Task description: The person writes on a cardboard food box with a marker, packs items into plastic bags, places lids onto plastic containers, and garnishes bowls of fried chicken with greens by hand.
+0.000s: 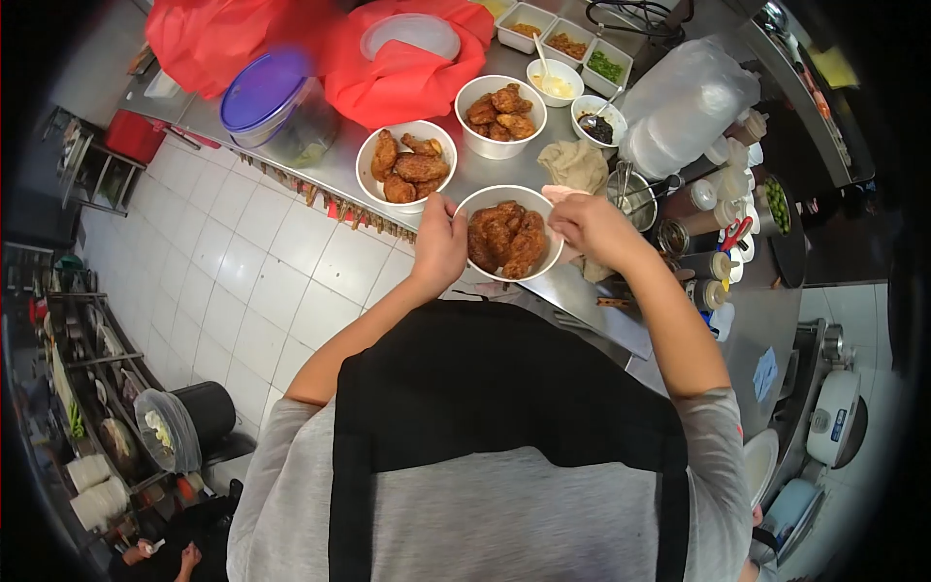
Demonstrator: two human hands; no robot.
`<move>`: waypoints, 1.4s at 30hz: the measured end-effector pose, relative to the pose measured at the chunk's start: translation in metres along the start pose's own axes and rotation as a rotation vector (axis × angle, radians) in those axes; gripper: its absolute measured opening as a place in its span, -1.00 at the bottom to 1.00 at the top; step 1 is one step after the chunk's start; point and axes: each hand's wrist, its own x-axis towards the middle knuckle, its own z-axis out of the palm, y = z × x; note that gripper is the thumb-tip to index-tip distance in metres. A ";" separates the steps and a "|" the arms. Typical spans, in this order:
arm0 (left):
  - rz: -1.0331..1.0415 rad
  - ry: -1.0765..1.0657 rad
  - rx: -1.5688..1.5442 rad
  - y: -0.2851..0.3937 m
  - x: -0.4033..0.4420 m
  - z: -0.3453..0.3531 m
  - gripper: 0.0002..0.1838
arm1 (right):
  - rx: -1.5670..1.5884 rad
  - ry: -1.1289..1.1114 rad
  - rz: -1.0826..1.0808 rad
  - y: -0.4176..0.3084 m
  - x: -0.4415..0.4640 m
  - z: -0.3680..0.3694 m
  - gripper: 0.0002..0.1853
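A white paper bowl of glazed chicken wings is at the near edge of the steel counter. My left hand grips the bowl's left side, fingers wrapped around it. At its right rim, my right hand is closed on a pale pinkish cloth or tissue; which of the two I cannot tell. Two more white bowls of fried chicken stand just beyond: one bowl to the left, another bowl behind. A beige crumpled cloth lies beside my right hand.
Red plastic bags and a purple-lidded tub sit at the back left. Topping containers, two sauce bowls, bagged plastic containers and several bottles crowd the right. Another person's hands show at bottom left.
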 end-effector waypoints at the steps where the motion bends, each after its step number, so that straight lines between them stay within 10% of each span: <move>1: 0.009 0.016 -0.009 -0.003 0.001 0.004 -0.84 | 0.051 -0.050 0.043 -0.004 -0.004 -0.008 -0.92; 6: -0.277 -0.024 -0.581 0.017 -0.014 0.008 -0.77 | 0.181 0.358 0.480 -0.026 -0.038 -0.057 -0.84; 14: -0.015 0.402 -0.095 -0.073 0.023 -0.099 -0.82 | 0.460 0.904 0.391 -0.052 -0.112 -0.099 -0.76; 20: -0.036 -0.080 -0.042 -0.051 0.125 -0.141 -0.89 | 0.466 0.835 -0.026 -0.093 -0.113 -0.108 -0.83; 28: -0.045 -0.373 0.018 -0.060 0.143 -0.161 -0.92 | 1.631 0.712 0.285 -0.122 -0.025 0.006 -0.86; 32: -0.016 -0.323 0.090 -0.049 0.130 -0.182 -0.86 | 1.417 0.824 0.695 -0.134 0.050 0.062 -0.85; 38: 0.649 -0.329 0.498 -0.011 0.161 -0.165 -0.73 | 0.020 0.835 0.308 -0.118 0.131 0.095 -0.80; 42: 0.730 -0.671 0.701 0.017 0.190 -0.138 -0.79 | -0.132 0.543 0.207 -0.103 0.170 0.084 -0.79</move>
